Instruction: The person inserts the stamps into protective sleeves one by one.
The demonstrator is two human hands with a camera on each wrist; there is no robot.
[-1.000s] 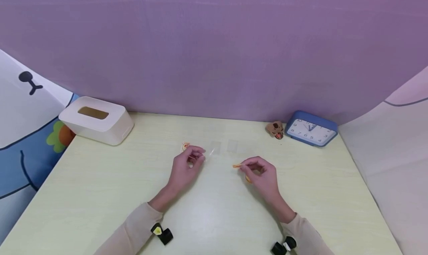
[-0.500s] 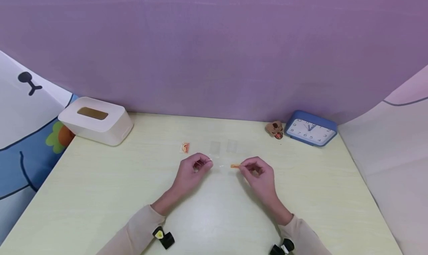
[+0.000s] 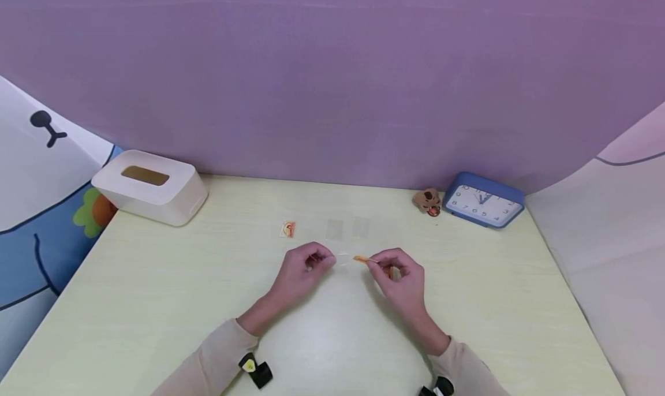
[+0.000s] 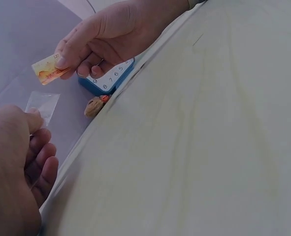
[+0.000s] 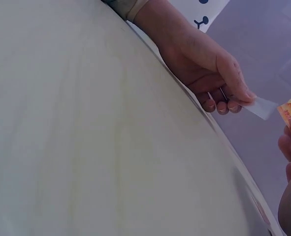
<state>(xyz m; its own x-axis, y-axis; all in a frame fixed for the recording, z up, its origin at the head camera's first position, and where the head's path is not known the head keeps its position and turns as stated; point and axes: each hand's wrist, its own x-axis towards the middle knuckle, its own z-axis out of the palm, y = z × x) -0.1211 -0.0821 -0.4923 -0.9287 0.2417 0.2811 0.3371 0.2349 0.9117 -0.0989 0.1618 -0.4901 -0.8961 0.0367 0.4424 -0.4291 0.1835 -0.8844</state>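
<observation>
Between thumb and fingers the left hand (image 3: 303,271) pinches a small clear plastic sleeve (image 4: 43,106); its free end points toward the right hand. The right hand (image 3: 403,280) pinches a small orange and yellow card (image 4: 48,69), seen nearly edge-on in the head view. In the right wrist view the clear sleeve (image 5: 262,107) and the card (image 5: 288,109) are close together, with a narrow gap between them. Something orange also shows within the right hand's curled fingers in the head view; what it is cannot be told.
Two clear sleeves (image 3: 335,230) (image 3: 361,227) lie flat beyond the hands, with a small orange-printed piece (image 3: 288,229) to their left. A white tissue box (image 3: 150,185) stands at the back left. At the back right are a brown figurine (image 3: 427,201) and a blue clock (image 3: 484,200).
The left hand has moved right and nearer the body with the clear sleeve, away from the printed piece. The right hand has shifted slightly left, so the sleeve and card are closer.
</observation>
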